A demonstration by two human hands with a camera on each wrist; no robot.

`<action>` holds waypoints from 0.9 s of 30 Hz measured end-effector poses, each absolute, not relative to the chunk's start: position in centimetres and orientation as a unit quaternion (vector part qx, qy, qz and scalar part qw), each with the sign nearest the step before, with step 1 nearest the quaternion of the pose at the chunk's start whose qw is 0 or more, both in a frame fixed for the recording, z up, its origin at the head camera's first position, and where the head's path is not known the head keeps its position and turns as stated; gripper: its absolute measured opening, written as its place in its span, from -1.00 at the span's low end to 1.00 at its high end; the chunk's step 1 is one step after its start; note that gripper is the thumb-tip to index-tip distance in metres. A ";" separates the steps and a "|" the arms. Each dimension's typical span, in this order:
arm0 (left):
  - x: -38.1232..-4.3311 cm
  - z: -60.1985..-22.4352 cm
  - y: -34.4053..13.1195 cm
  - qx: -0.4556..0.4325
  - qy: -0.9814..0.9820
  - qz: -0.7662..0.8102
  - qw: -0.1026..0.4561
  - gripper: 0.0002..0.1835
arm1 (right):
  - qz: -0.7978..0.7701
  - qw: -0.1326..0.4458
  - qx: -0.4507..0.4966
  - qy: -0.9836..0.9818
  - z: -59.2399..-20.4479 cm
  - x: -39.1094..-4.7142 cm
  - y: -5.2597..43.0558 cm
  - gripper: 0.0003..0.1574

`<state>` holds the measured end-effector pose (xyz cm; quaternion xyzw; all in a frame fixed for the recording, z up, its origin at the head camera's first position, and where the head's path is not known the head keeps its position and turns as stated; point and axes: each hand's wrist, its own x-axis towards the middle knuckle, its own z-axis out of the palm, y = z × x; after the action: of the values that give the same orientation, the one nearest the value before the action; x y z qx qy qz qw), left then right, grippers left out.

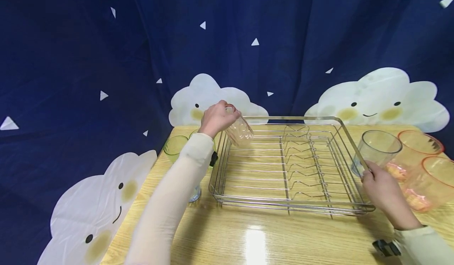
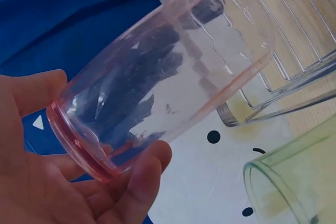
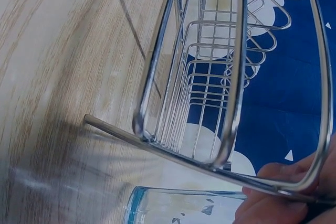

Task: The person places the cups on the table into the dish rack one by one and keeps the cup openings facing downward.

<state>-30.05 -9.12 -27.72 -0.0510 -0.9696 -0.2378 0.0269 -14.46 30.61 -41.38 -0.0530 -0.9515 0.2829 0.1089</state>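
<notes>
My left hand (image 1: 219,118) grips a clear pink cup (image 1: 240,133) by its reddish end. Tilted, the cup hangs over the left back part of a wire dish rack (image 1: 280,208). In the left wrist view, thumb and fingers curl round that end of the cup (image 2: 168,77). My right hand (image 1: 383,190) holds the rack's rim on its right side, near the front corner. Seen from the right wrist, the fingers (image 3: 278,203) close on the metal rim of the rack (image 3: 231,119).
Right of the rack stand a clear bluish cup (image 1: 377,149) and two cups with orange-red rims, one behind (image 1: 415,154) and one in front (image 1: 430,186). To the left are green cups (image 1: 173,149), partly behind my left arm. A dark blue curtain (image 1: 230,40) hangs behind the wooden table (image 1: 227,241).
</notes>
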 end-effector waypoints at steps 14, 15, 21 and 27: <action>-30.5 -28.2 -8.3 -0.046 -0.974 -0.221 0.013 -0.40 | 0.284 0.120 -0.054 -0.950 -41.1 -14.5 30.2 -0.42; -30.5 -28.3 -8.3 -0.045 -0.975 -0.217 0.015 -0.43 | 0.284 0.119 -0.053 -0.950 -41.1 -14.5 30.2 -0.42; -30.5 -28.9 -7.8 -0.049 -0.980 -0.193 0.024 -0.59 | 0.288 0.114 -0.051 -0.949 -41.0 -14.5 30.1 -0.40; -31.0 -29.6 -6.9 -0.050 -0.984 -0.170 0.006 -0.63 | 0.289 0.112 -0.059 -0.949 -41.1 -14.3 30.5 -0.39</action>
<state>-31.03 -6.85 -29.60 -0.0505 -0.9842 -0.1696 0.0059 -14.31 30.46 -41.06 -0.0590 -0.9490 0.2888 0.1120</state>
